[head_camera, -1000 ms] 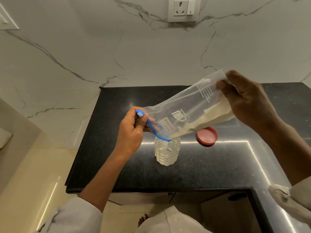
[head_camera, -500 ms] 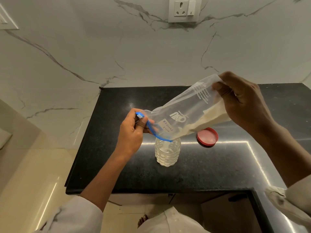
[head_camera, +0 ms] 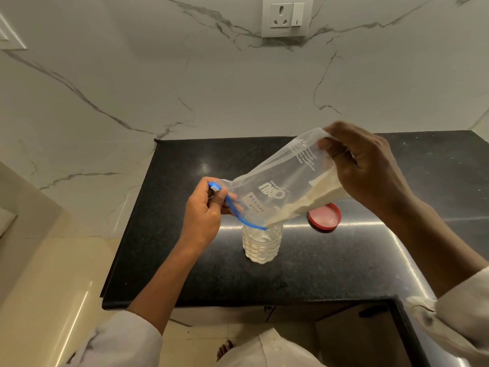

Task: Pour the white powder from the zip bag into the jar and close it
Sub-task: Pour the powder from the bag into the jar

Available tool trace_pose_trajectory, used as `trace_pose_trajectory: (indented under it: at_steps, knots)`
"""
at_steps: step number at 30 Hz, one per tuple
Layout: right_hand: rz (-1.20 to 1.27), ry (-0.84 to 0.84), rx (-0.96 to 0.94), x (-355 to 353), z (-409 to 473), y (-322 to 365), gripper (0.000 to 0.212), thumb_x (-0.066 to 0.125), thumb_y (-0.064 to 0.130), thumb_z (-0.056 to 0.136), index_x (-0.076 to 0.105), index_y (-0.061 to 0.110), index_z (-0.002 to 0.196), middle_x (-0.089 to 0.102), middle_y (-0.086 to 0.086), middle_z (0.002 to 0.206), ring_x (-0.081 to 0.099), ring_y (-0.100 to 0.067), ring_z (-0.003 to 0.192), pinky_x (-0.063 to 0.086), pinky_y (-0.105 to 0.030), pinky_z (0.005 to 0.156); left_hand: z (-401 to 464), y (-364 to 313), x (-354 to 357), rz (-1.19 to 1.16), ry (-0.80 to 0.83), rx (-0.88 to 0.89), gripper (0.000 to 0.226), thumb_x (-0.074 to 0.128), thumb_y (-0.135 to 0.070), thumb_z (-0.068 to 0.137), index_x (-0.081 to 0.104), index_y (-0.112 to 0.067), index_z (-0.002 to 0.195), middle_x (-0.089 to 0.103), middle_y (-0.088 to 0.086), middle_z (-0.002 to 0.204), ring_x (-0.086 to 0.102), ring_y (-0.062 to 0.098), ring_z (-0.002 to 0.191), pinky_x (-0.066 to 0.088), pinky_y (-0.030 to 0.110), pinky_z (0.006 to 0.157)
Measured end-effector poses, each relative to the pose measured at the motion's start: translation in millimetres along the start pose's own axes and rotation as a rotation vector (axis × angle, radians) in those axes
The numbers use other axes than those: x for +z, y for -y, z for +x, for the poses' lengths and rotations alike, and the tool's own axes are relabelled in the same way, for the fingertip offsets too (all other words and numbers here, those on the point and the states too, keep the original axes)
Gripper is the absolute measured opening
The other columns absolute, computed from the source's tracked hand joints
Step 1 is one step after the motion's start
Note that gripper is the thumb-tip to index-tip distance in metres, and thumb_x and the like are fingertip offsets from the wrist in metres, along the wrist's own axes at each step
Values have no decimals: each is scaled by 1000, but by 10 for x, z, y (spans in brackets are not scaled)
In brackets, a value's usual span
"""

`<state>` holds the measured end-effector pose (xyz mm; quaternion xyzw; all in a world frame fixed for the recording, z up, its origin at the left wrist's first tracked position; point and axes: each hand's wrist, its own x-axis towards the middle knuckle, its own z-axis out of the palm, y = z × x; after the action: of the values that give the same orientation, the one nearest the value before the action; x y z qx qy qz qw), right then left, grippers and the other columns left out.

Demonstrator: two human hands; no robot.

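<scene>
1. On my feed the zip bag (head_camera: 288,181) is held tilted over the jar (head_camera: 262,243), its closed bottom end raised to the right and its blue zip edge (head_camera: 238,211) down at the left.
2. The left hand (head_camera: 205,214) pinches the blue zip edge near its upper end, thumb and fingers curled round the strip, so the mouth of the bag stays spread.
3. The right hand (head_camera: 367,170) grips the raised end of the bag, fingers curled over the bunched plastic, thumb on the near face.
4. The white powder (head_camera: 317,193) lies along the lower fold of the bag in a sloping band that runs down to the open corner right above the jar's mouth.
5. The jar is clear, ribbed plastic, upright on the black counter (head_camera: 330,274), with pale powder visible inside it. I cannot tell whether the bag's lip touches the rim.
6. The red lid (head_camera: 325,217) lies flat on the counter just to the right of the jar, apart from it, partly behind the bag.
7. A handwritten label (head_camera: 254,205) on the bag reads "MILK POWDER", upside down to me.
8. Behind the counter I see a marble wall (head_camera: 185,88) with 1 white socket plate (head_camera: 287,15).
</scene>
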<state>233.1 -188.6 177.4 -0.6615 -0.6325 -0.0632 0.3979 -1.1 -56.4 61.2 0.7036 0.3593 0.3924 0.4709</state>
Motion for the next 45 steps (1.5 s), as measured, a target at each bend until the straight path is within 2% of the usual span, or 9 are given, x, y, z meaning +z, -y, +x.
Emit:
trace_pose_trajectory:
  at_steps: [3,7,10,15,21,27,40,43,45]
  knots:
    - [19,18,15,10,-3,29,21,47,25,100,63,12,98,65,-2,87,59,-23,74,53,-44,63,-7,17,-11,-3,6,-18,9,49,-12,102,55,-12,108,67,0,102,71,9,95,61,24,77]
    - [11,-16,-1,12,6,56,24,46,27,100,64,12,100,65,0,91,60,-23,76,54,-45,63,1,30,-10,-14,-15,-16,9,50,-16,101,56,-16,108,67,-5,103,70,7,97,60,20,76]
    - [14,23,17,43,-12,70,18,50,23,100,64,12,102,66,-1,93,61,-23,78,55,-47,65,-8,56,3,-18,-42,-44,8,50,-16,101,56,-16,106,67,-4,102,71,7,95,60,20,75]
    - [-12,-18,-38,56,-32,90,23,46,29,99,63,15,101,65,4,93,60,-16,76,56,-40,63,-8,67,7,-36,-48,-60,9,51,-17,102,57,-23,100,69,-8,98,72,9,94,60,22,72]
    - [-22,-18,-57,50,-70,38,12,57,16,95,66,13,102,68,0,99,62,-17,78,59,-34,66,-37,59,44,-37,-61,-67,8,51,-14,101,58,-16,103,70,-5,97,73,11,93,62,26,73]
    - [-28,-4,-73,22,-41,1,14,55,18,96,66,11,101,68,-3,95,63,-22,74,58,-43,61,-81,-4,58,2,-85,-54,8,50,-12,101,57,-14,104,67,-2,100,71,5,92,60,20,71]
    - [3,-22,-152,65,-3,-52,16,56,18,96,66,7,102,69,-8,95,64,-22,74,58,-35,62,-145,-12,187,16,-199,-121,10,50,-14,101,56,-12,108,67,-3,102,71,5,93,61,20,72]
    - [16,-45,-160,61,-8,-76,22,52,24,96,66,7,101,69,-8,95,64,-23,73,59,-32,62,-185,-30,214,11,-214,-117,9,49,-14,102,56,-13,109,66,-5,102,71,2,92,59,17,71]
    - [24,-51,-166,69,-11,-84,24,50,25,96,66,7,101,69,-8,95,65,-23,74,58,-31,63,-200,-32,227,13,-230,-122,10,50,-16,102,56,-14,110,66,-3,104,71,7,94,61,21,74]
